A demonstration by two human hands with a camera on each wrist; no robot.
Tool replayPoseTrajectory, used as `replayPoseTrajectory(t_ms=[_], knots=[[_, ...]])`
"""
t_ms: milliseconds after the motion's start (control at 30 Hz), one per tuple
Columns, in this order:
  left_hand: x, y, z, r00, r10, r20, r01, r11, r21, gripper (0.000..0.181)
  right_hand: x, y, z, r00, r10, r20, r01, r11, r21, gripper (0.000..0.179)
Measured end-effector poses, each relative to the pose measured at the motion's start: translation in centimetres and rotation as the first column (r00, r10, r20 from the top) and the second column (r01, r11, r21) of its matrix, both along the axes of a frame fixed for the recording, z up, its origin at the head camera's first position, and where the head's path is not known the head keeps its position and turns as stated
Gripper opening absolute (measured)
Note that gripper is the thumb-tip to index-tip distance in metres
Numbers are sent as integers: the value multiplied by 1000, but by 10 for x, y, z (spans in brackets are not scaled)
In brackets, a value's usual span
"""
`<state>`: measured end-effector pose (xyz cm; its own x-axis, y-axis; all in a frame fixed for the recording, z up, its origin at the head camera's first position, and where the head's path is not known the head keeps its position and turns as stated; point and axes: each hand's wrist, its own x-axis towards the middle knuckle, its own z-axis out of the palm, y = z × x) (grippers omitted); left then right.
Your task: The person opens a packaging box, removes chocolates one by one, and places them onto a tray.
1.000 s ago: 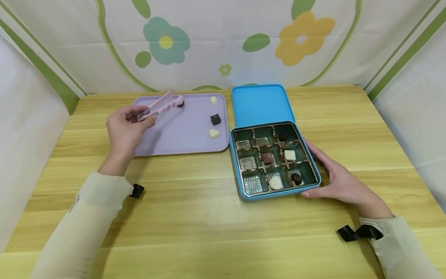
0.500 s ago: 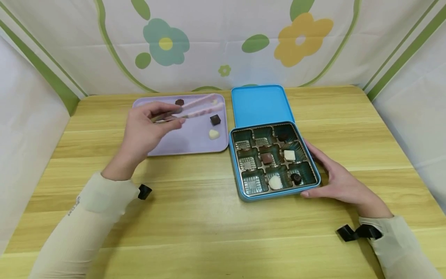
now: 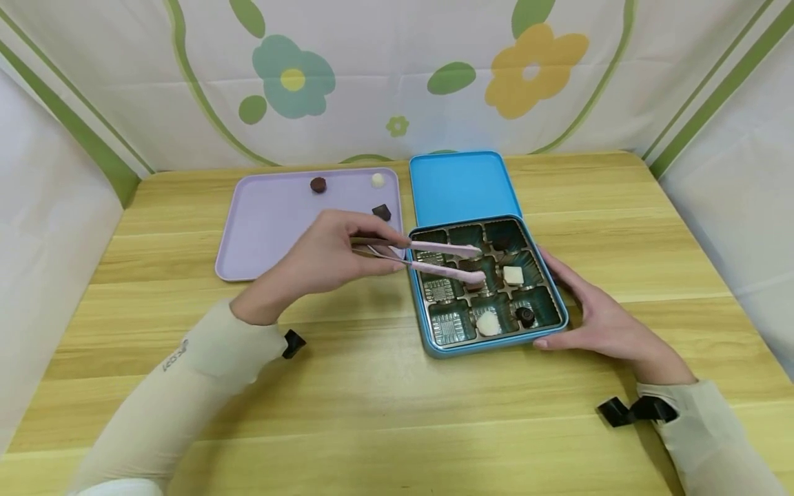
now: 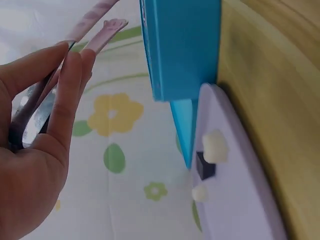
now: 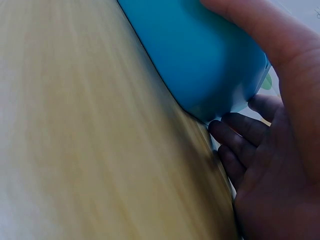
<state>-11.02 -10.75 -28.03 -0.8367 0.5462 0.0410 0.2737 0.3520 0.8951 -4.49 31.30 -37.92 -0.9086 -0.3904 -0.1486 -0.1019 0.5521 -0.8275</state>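
In the head view my left hand (image 3: 329, 255) pinches a pair of pink tongs (image 3: 443, 270) between thumb and fingers. The tong arms are spread, with their tips over the middle compartment of the blue tin (image 3: 434, 353). A brown square chocolate (image 3: 474, 286) in that compartment is partly covered by a tip. To its right lies a white square chocolate (image 3: 513, 275); a white chocolate (image 3: 488, 323) and a dark swirled chocolate (image 3: 525, 317) occupy front compartments. My right hand (image 3: 598, 324) holds the tin's near right corner, thumb in front, fingers along the side.
On the lilac tray (image 3: 248, 234) are a round brown chocolate (image 3: 318, 184), a small white one (image 3: 378, 180) and a dark square one (image 3: 381, 212). A white chocolate (image 4: 216, 146) shows in the left wrist view. The blue lid (image 3: 462, 186) lies behind the tin.
My left hand has carried the tongs rightward from above the tray to over the tin. The brown round chocolate, earlier at the tong tips, stays on the tray. My right hand keeps its place.
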Motion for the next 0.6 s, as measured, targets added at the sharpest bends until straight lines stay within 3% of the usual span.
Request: replayPoseTrajectory(t_ms=[133,267,600], knots=[[-2,19,7,991,-96,-88,88,992,-88,23,1,-2,-2,1000,-6,5,6,1000,0,136],[-2,30,10,982,-133,-133,108,978,-180,21,0,-7,-3,1000,-3,6,3,1000,-14,137],[-4,39,8,992,-80,-98,55,971,-231,18,0,-5,2,1000,-10,16,10,1000,-12,139]])
